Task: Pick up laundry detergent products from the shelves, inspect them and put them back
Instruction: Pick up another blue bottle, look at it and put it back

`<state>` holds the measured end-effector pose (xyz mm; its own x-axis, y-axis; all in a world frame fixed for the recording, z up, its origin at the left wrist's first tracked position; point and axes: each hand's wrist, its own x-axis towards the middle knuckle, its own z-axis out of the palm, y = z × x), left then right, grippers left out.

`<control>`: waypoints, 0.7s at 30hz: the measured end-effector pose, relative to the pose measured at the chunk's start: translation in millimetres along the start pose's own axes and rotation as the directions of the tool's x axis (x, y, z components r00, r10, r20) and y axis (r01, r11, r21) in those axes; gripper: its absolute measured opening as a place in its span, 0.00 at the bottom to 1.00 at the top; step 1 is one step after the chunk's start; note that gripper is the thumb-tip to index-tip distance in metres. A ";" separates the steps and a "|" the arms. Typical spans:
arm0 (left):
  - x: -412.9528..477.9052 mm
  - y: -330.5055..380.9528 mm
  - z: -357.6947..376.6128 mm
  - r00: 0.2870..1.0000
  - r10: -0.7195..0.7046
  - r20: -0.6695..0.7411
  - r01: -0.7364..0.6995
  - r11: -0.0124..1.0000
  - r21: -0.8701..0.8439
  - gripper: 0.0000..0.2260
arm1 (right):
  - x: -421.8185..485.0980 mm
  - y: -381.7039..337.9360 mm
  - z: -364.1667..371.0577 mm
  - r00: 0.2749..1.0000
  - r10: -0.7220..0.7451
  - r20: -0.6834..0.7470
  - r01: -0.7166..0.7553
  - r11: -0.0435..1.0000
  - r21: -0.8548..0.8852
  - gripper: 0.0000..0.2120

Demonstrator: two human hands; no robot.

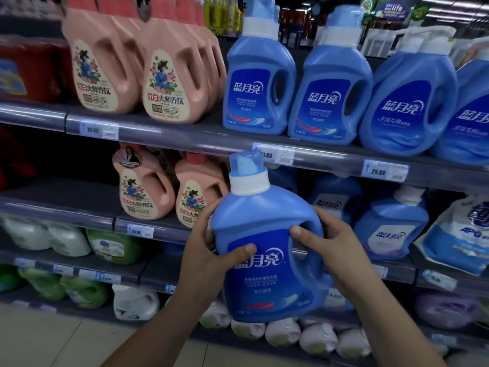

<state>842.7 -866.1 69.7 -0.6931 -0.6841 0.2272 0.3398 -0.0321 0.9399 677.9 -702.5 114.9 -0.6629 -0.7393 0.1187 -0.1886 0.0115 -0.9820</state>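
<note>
Two grips holding one blue detergent bottle (pixel 264 215) cap up before the shelves (pixel 185 139), left grip (pixel 203 255) curled round its side, thumb on label; right grip (pixel 336 250) wrapped round its handle

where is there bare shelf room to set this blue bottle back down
Second shelf lies bare left of its pink bottles. Top shelf is crowded: pink jugs and blue bottles side by side, narrow gaps only. The spot behind the held blue bottle is hidden.
</note>
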 end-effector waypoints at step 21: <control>28.8 68.4 -69.4 0.962 -0.012 0.271 0.010 1.000 0.007 0.32 | 26.8 -20.2 71.7 0.996 -0.082 -0.026 0.086 0.973 0.214 0.41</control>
<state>890.1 -938.6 122.9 -0.8434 -0.4604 0.2768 0.3283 -0.0341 0.9439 715.9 -770.8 127.4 -0.6642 -0.7197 0.2025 -0.0850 -0.1964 -0.9768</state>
